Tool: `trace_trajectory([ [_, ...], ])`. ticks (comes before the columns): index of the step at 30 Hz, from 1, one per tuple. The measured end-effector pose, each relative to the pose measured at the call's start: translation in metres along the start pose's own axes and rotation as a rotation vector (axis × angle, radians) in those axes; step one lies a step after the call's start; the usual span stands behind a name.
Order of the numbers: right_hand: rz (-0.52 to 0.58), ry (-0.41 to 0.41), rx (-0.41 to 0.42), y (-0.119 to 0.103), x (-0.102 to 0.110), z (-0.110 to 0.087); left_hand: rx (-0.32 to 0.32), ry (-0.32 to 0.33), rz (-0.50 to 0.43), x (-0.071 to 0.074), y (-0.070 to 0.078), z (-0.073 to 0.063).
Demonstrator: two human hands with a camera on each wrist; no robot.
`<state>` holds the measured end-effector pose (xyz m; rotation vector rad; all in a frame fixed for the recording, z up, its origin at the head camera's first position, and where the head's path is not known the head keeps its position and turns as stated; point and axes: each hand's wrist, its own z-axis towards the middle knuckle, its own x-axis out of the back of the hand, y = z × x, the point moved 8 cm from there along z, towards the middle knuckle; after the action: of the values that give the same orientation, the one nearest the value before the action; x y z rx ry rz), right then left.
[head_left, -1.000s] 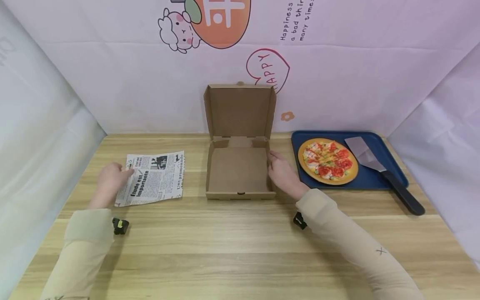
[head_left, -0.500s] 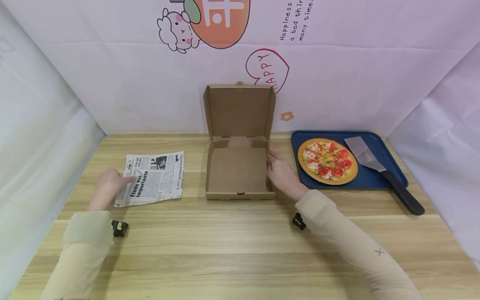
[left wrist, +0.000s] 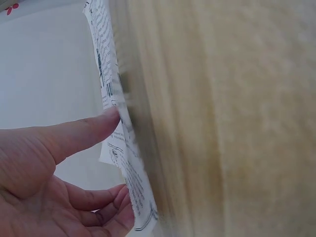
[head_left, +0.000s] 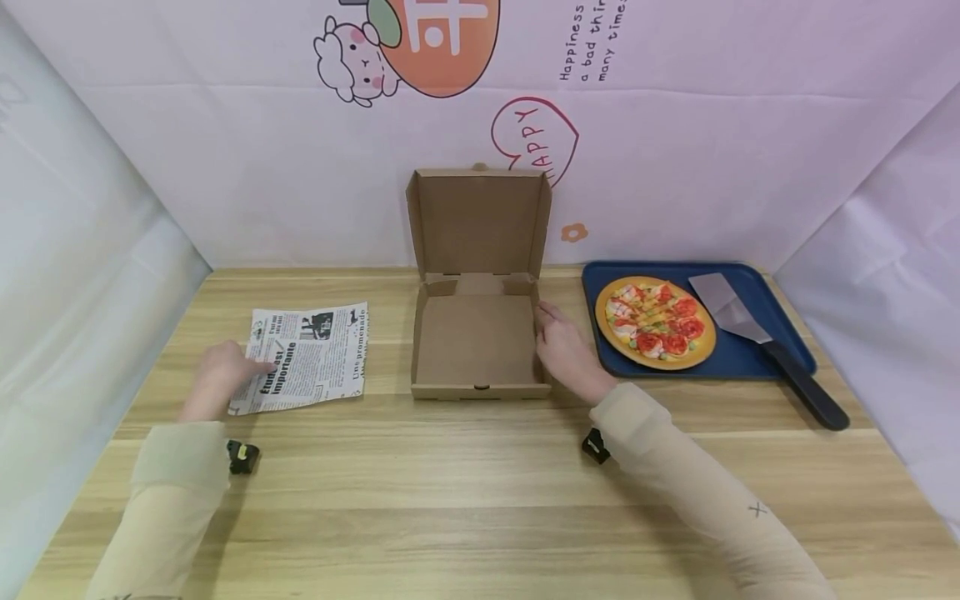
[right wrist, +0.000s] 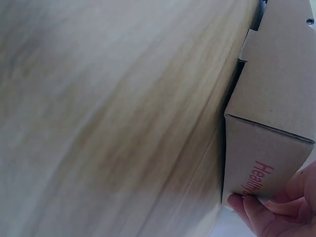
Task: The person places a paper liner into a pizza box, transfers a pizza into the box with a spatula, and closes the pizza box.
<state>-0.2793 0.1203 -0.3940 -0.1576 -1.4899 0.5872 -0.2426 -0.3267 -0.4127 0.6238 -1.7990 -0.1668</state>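
On the left lies a sheet of newsprint-patterned paper (head_left: 307, 358). My left hand (head_left: 221, 371) is at its left side, the thumb (left wrist: 94, 131) stretched onto the printed face. The other fingers curl against the sheet's edge in the left wrist view; how far they reach under it is hidden. A brown cardboard pizza box (head_left: 480, 342) stands in the middle with its lid (head_left: 480, 221) raised. My right hand (head_left: 567, 350) holds the right side wall of the box. In the right wrist view its bent fingers (right wrist: 254, 212) touch the outer wall, beside red lettering.
A blue tray (head_left: 780, 317) at the right carries a pizza (head_left: 656, 322) and a spatula (head_left: 798, 375), whose black handle juts past the tray's front edge. A white printed cloth (head_left: 675, 183) hangs behind the wooden table (head_left: 450, 500).
My left hand has shifted slightly down along the paper, and its thumb has reached further onto the print. The right hand, the box and the paper stay in place.
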Motion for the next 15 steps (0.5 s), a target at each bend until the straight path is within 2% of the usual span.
trace_trajectory([
  [11, 0.054, 0.066, -0.014, 0.0027, 0.0013, 0.0014, 0.01, -0.017, -0.019, -0.0016, 0.0005, 0.0005],
  [15, 0.085, 0.065, -0.031, 0.0041, 0.0014, 0.0015, 0.019, -0.026, -0.029, -0.0017, 0.0011, 0.0001],
])
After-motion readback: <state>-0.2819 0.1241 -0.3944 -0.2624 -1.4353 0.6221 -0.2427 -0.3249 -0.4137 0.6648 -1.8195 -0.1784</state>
